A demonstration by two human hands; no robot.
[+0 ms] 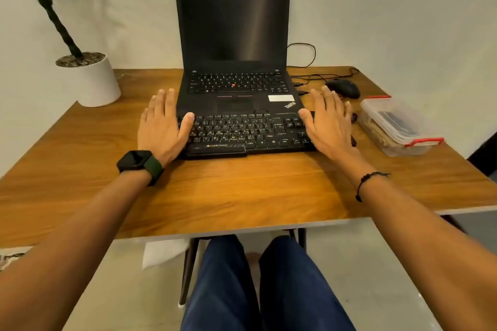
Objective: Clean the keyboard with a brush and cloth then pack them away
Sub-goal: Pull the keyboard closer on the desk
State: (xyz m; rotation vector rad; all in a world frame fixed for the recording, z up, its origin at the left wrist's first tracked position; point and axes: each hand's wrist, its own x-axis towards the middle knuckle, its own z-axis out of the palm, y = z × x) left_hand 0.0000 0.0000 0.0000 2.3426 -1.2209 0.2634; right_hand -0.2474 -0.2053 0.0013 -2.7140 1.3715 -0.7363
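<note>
Currently logged: black keyboard [243, 133] on the wooden bench [242, 191], its far edge overlapping an open laptop [234, 45]. I see my left hand [161, 126] and right hand [326, 123] flat, fingers straight, on its two ends. Lidded plastic box [398, 126] sits right, mouse [344, 88] beyond.

The keyboard [242, 133] is black with pale legends, as is the laptop [236, 62], which carries 1 red dot among its keys. The table [242, 188] shows warm brown wood grain. The clear box [398, 126] has red clips, the plant pot [94, 80] is white, and the mouse [344, 88] is black.
</note>
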